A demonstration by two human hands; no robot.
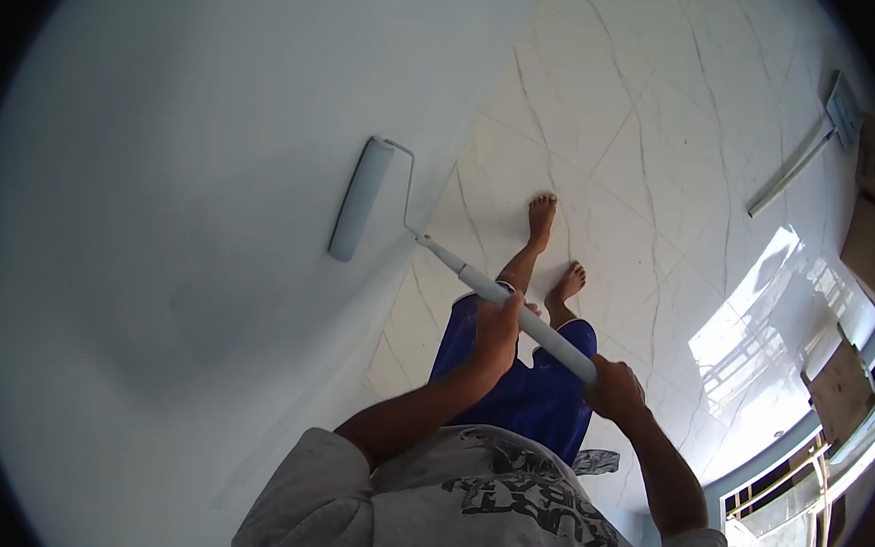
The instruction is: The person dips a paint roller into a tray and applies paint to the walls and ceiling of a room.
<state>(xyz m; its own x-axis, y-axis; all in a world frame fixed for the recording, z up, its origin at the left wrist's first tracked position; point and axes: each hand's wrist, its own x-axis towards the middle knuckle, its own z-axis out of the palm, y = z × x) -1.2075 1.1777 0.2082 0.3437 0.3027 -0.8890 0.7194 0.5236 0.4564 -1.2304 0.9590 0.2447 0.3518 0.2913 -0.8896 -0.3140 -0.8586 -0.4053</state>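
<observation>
A paint roller [364, 201] with a pale blue-grey sleeve lies against the wall [211, 210], its bent wire frame running down to a long grey pole [555, 343]. My left hand [497, 334] is closed around the pole near its middle. Farther back, at the near end of the pole, my right hand [615, 389] grips it with curled fingers. The pole slants across my front, above my blue shorts [510, 393].
White marble-patterned tiles [625, 155] cover the floor, with my bare feet [542, 220] on them. A pale blue flat tool with a long handle [843, 108] lies at the upper right. Cardboard [868, 250] stands along the right edge, near a bright barred opening [784, 505].
</observation>
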